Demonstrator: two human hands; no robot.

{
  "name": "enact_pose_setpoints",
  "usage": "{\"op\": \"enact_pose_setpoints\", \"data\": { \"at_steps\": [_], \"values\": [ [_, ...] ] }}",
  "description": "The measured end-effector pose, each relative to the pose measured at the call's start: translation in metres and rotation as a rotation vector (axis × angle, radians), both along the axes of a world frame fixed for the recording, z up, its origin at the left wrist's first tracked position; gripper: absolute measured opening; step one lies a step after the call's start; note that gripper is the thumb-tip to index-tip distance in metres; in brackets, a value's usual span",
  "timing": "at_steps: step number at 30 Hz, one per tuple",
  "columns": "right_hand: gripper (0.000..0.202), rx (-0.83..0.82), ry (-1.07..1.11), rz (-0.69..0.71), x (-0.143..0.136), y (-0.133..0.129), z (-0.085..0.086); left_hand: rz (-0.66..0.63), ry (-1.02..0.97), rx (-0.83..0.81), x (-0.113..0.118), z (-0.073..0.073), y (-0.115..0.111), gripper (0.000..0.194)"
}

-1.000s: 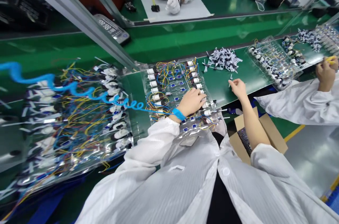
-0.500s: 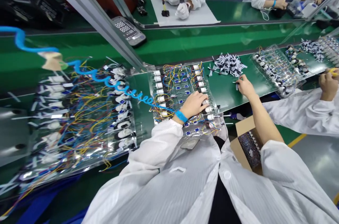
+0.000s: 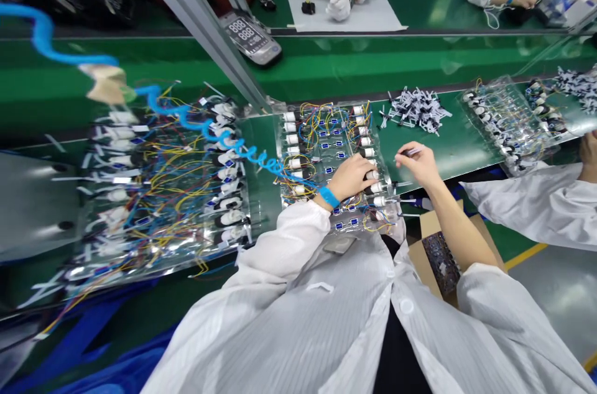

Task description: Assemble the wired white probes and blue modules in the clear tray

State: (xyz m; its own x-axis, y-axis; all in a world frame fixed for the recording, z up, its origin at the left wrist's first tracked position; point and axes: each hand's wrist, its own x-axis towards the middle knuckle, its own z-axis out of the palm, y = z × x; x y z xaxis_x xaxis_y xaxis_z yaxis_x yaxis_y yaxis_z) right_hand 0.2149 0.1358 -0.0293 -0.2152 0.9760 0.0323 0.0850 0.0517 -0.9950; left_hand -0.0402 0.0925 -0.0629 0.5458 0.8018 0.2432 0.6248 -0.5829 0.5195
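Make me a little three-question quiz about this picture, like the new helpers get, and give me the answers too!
1. Which of the person's hands rests on the clear tray of wired parts?
2. True or false: the person's right hand is inside the cardboard box.
3. The loose pile of small black-and-white pieces lies:
A. left of that tray
B. right of that tray
C. underneath that tray

Key:
1. The left hand.
2. False: the right hand is raised, holding a small thin piece.
3. B.
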Motion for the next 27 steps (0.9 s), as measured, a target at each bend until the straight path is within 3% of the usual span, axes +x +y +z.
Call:
{"op": "enact_pose_setpoints", "data": {
  "at_steps": [5,12,19,27],
  "values": [
    [0.035,-0.115,0.021,0.138,-0.022,-0.022,-0.016,0.049,-0.015,-0.011,0.0,0.0,-0.001,0.031],
    [0.028,0.099,-0.182,-0.018,-0.027,-0.041,-0.031,0.071,0.006,0.015,0.002,0.0,-0.002,0.033],
    [0.035,-0.032,-0.096,-0.115,-0.034,-0.048,-0.049,0.069,0.011,-0.004,0.003,-0.001,-0.003,0.031],
    [0.035,-0.02,-0.125,-0.139,-0.034,-0.049,-0.058,0.032,0.034,-0.001,0.007,-0.005,0.0,0.026]
  ]
}}
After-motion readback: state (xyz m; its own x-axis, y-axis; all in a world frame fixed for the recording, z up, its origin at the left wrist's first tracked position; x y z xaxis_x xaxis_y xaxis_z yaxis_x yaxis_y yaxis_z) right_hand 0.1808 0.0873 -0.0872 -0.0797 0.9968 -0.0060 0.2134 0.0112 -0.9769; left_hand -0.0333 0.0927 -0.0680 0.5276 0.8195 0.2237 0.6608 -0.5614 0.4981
